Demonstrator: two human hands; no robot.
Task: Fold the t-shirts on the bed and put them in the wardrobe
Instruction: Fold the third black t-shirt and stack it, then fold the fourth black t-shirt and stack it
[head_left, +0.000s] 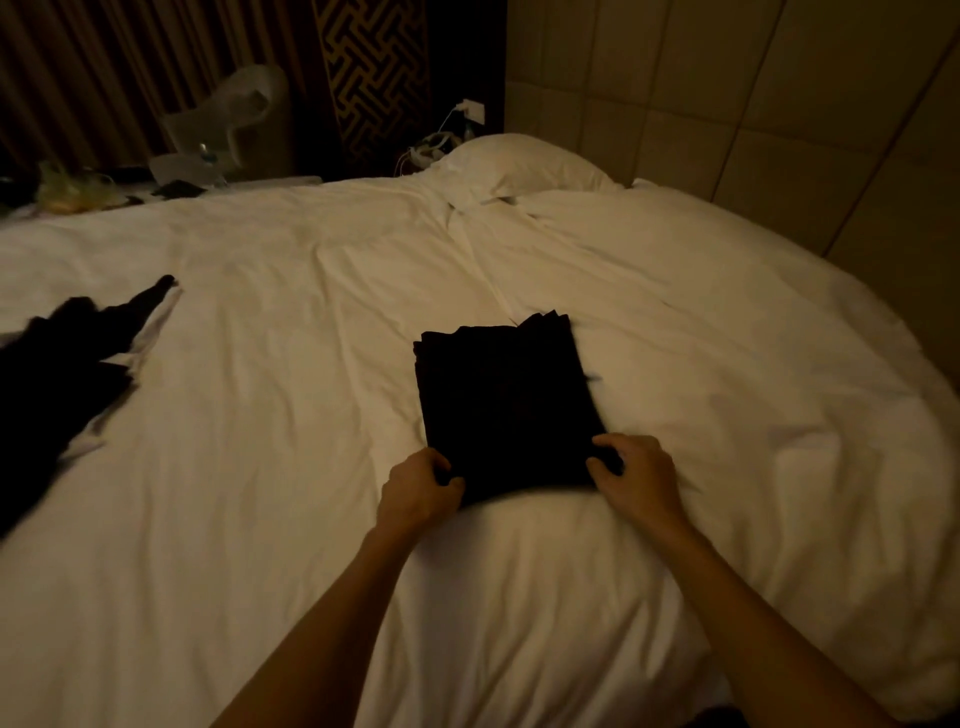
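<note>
- Two hands are at work on one item: the left hand (421, 486) and right hand (636, 475) sit at the near corners of a folded black t-shirt (504, 400).
- Location of item: it lies flat on the white bed (311, 291), about mid-width, nearer the person than the pillow (519, 161).
- Condition of item: a compact rectangle, with layered edges showing at the far side. Whether it is one shirt or several stacked cannot be told in this dim light.
- Left grip: narrow, thumb and curled fingers pinching the near left corner.
- Right grip: narrow, fingers curled onto the near right corner, holding the cloth.
- Outstanding work: a dark garment (62, 364) lies loose and unfolded at the left edge of the bed, well apart from the folded one, with some white cloth showing under it. Blur hides its shape.
- Step in hand, as judged: either the last fold or the lift of the finished piece; both near corners are secured.
- Next move calls for: raising both corners evenly, or sliding the hands under, so the layers do not slip open, then carrying the piece level.
- Wardrobe: not in view; its direction cannot be stated.
- Also present: a plastic bag (234, 119) and a plugged charger (470, 111) beyond the bed.
</note>
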